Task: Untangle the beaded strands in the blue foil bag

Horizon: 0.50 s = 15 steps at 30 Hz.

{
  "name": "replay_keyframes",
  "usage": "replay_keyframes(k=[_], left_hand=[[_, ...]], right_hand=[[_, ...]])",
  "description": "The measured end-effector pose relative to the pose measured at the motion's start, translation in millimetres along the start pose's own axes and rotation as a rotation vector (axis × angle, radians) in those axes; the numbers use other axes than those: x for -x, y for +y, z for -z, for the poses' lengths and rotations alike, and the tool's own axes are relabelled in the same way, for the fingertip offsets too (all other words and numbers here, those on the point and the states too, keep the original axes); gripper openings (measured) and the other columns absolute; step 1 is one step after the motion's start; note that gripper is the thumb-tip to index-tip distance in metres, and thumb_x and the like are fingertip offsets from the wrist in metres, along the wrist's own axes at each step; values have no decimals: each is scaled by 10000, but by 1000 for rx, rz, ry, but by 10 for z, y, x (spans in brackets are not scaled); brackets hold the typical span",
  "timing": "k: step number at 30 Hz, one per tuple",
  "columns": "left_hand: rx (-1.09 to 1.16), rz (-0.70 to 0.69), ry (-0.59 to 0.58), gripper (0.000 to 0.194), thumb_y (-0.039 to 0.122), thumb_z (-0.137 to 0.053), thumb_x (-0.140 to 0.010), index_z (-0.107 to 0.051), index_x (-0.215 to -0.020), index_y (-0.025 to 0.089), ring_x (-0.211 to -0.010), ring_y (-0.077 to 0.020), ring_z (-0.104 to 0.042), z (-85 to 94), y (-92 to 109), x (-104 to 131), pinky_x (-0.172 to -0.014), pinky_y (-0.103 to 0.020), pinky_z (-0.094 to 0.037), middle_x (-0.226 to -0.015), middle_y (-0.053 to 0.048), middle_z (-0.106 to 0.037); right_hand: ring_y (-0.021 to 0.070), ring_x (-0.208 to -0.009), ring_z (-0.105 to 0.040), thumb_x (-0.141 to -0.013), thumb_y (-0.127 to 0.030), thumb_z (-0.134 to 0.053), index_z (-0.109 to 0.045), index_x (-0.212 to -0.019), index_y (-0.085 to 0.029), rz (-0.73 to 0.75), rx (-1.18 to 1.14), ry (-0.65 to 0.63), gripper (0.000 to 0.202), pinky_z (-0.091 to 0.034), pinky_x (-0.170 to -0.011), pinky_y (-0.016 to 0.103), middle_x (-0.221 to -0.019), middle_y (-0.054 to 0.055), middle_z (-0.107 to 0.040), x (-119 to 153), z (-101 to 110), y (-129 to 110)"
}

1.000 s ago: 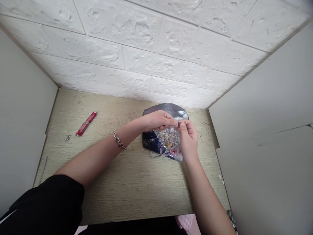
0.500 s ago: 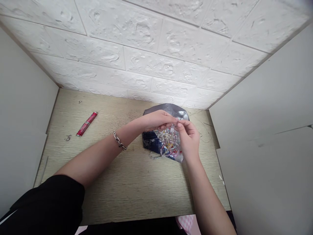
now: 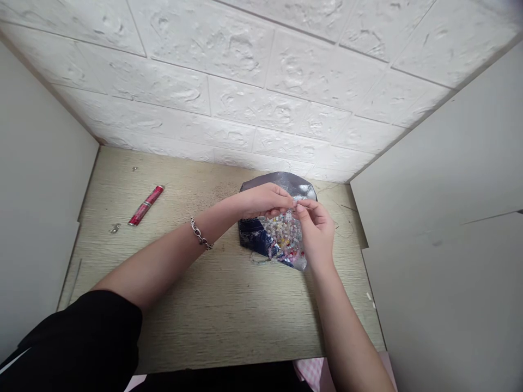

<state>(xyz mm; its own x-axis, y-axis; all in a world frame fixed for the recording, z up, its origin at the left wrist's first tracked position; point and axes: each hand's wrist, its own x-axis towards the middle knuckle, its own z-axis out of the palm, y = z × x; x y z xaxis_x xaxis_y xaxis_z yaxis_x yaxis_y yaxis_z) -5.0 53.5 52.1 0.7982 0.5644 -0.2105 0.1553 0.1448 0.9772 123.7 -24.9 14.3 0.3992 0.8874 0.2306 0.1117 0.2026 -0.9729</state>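
Observation:
Both hands meet above an opened silver and dark blue bag (image 3: 255, 237) that lies on the table. Small mixed beads (image 3: 281, 231), mostly pale with some yellow, pink and red, are heaped on it. My left hand (image 3: 269, 200), reaching in from the left, is closed in a pinch with its fingertips against those of the other hand. My right hand (image 3: 317, 226) pinches too, thumb against forefinger. Whatever is between the fingertips is too small to make out. A short beaded strand (image 3: 260, 260) lies at the bag's near edge.
On the left of the wooden table (image 3: 229, 310) lies a red tube-shaped packet (image 3: 146, 206). Small metallic bits (image 3: 115, 228) are near it. Thin thread (image 3: 347, 226) lies right of the bag. A white brick-patterned wall (image 3: 237, 103) and grey side panels (image 3: 441, 245) enclose the table.
The view has shifted very slightly. Both hands stay fingertip to fingertip over the beads, with only a tiny movement of the fingers.

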Motion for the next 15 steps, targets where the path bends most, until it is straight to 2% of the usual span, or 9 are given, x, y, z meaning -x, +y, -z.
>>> replay_keyframes(k=[5,9,13,15], left_hand=[[12,-1,0,194,245,-557,-710,-516,-552,140,-396,-32,-294,-9,22,13,-396,-200,-180,-470,36,-369],[24,-3,15,260,334,-582,-715,-518,-547,145,-387,-34,-279,-3,16,10,-388,-212,-163,-455,36,-362],[33,-24,-19,252,342,-597,-709,-531,-563,149,-373,-27,-252,10,-3,4,-381,-209,-143,-432,53,-329],[39,-23,-19,258,345,-593,-713,-527,-561,148,-368,-21,-277,10,1,5,-371,-202,-150,-450,49,-359]], right_hand=[[104,-692,-538,-691,-290,-635,-620,-793,-174,31,-4,-4,155,-431,-683,266,-789,10,-585,-15,6,32],[123,-769,-549,-671,-252,-656,-623,-732,-171,95,-38,-8,106,-432,-725,281,-810,15,-581,-22,14,60],[120,-742,-547,-692,-245,-638,-604,-718,-177,139,-62,-18,80,-431,-710,285,-770,4,-582,-12,9,52],[121,-738,-546,-704,-251,-626,-596,-713,-179,166,-63,-20,79,-431,-702,282,-763,1,-579,-6,4,33]])
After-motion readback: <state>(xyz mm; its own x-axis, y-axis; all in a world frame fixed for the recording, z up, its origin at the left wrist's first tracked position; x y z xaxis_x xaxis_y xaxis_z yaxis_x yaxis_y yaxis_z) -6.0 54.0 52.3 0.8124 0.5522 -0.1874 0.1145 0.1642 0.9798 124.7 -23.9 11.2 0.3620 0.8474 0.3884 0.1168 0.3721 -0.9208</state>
